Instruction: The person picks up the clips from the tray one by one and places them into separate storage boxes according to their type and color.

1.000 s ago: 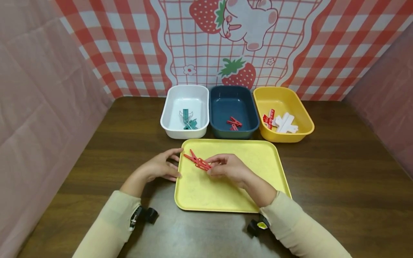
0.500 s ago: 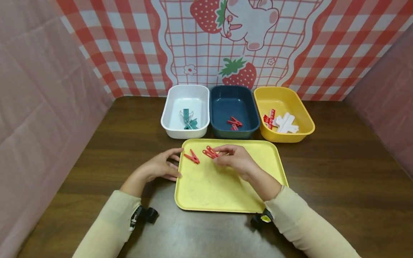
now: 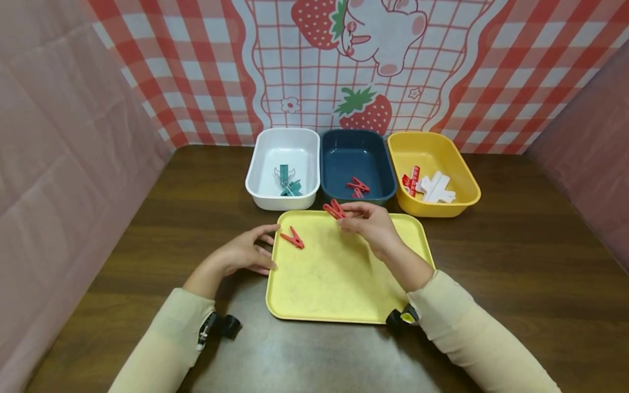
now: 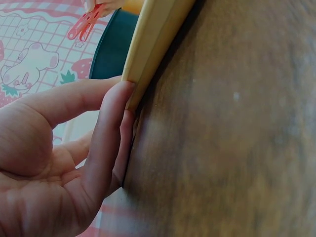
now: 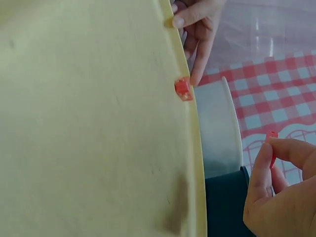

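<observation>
My right hand (image 3: 375, 226) pinches a red clothespin (image 3: 334, 209) between thumb and fingers, held up over the far edge of the yellow tray (image 3: 339, 284). In the right wrist view only a small part of this clothespin (image 5: 272, 148) shows past the fingertips. A second red clothespin (image 3: 293, 238) lies on the tray near its upper left corner. My left hand (image 3: 243, 252) touches the tray's left rim with spread thumb and fingers. The left wrist view shows those fingertips against the tray's edge (image 4: 148, 44).
Behind the tray stand three bins side by side: a white bin (image 3: 255, 188) with green clips, a dark blue bin (image 3: 344, 147) with red clothespins, and a yellow bin (image 3: 464, 188) with white and red clips. A checked cloth (image 3: 196, 71) hangs behind them.
My right hand has separated one red clothespin from the other and carried it up and right, toward the dark blue bin. The other clothespin stays on the tray; my left hand holds still.
</observation>
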Motion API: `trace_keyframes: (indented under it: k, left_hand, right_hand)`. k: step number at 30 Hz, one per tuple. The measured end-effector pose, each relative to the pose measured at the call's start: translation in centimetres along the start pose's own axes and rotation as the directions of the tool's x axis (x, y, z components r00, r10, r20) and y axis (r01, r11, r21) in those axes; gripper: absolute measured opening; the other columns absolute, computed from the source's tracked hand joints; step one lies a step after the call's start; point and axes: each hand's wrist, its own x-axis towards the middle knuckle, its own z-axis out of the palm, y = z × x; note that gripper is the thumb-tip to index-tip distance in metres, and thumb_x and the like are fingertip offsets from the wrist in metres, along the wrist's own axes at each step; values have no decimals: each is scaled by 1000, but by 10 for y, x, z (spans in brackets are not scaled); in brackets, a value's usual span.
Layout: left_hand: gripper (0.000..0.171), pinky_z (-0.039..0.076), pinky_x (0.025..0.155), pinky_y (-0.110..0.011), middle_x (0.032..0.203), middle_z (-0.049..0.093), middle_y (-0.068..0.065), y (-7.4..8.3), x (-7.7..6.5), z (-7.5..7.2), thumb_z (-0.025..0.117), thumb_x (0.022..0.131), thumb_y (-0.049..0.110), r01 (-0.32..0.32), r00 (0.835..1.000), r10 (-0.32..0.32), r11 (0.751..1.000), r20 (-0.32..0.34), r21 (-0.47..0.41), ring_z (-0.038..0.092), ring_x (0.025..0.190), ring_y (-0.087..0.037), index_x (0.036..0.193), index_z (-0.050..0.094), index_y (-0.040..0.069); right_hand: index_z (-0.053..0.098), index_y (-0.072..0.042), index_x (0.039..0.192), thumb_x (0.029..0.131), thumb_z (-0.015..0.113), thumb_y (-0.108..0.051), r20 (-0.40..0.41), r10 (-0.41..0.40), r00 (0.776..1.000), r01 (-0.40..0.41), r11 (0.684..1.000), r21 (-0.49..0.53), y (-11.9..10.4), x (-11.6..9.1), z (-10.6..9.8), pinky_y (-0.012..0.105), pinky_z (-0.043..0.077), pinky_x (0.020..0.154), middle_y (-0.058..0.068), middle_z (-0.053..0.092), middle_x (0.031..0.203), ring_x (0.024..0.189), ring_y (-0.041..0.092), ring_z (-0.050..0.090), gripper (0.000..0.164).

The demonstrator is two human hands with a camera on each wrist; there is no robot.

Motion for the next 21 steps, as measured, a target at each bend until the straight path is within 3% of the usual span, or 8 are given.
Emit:
trace_keyframes:
  k: [6, 15, 21]
  left_hand:
    - [89, 59, 70, -38, 125, 34, -20, 0, 1, 0, 67, 73, -18, 1, 1000, -1, 1000, 4, -6, 57, 92, -25, 146, 25, 9]
    - [88, 59, 70, -38, 125, 35, -19, 1, 2, 1, 67, 73, -17, 25, 1000, -25, 1000, -7, 0, 58, 93, -25, 145, 27, 12]
    - [88, 58, 71, -38, 125, 34, -19, 1, 1, 1, 68, 73, -17, 26, 1000, -26, 1000, -8, 2, 58, 93, -26, 145, 27, 12]
  right_hand:
    - [58, 6, 119, 80, 68, 6, -51, -24, 998, 24, 1000, -2, -5, 8, -6, 40, 52, 88, 4, 57, 85, 72, 11, 58, 40]
    - [61, 2, 117, 80, 70, 1, -130, -65, 989, 51, 993, -103, -9, 24, -14, 27, 56, 78, 5, 56, 88, 78, 14, 53, 38]
    - [61, 2, 117, 81, 69, 1, -153, -102, 983, 89, 992, -90, -14, 31, -16, 36, 54, 85, 5, 57, 88, 79, 14, 54, 37]
